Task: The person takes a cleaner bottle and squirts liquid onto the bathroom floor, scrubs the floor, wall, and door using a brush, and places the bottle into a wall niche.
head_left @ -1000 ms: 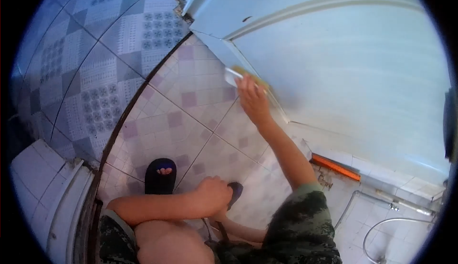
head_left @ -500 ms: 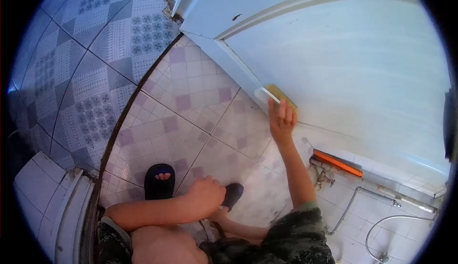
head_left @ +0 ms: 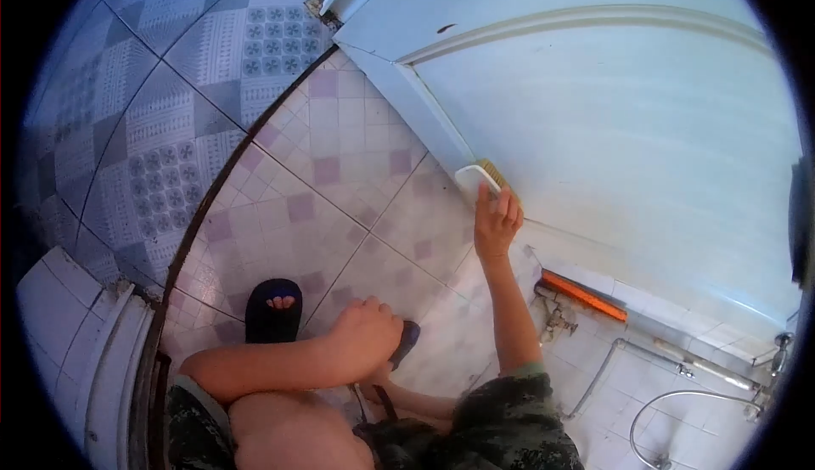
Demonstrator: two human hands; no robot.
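Observation:
My right hand [head_left: 497, 225] is closed around a scrub brush [head_left: 477, 176] with a white back and yellowish bristles. The bristles face the lower panel of a white door [head_left: 594, 130], close to its raised trim; whether they touch is hard to tell. My left hand [head_left: 369, 332] is curled into a loose fist above the tiled floor, its forearm crossing over my bent leg. Its palm side is hidden, so anything inside cannot be made out. Just beyond it a dark slipper [head_left: 406, 341] shows in part.
My other foot wears a dark slipper [head_left: 273, 310]. A dark threshold strip [head_left: 222, 177] divides the pinkish floor from patterned grey tiles [head_left: 161, 156]. Right of my arm are an orange strip [head_left: 584, 294], a metal pipe [head_left: 594, 377] and a curved hose [head_left: 645, 410].
The brush has turned in my right hand, so more of its bristle side shows against the door. The view has shifted slightly; my left hand stays curled in place.

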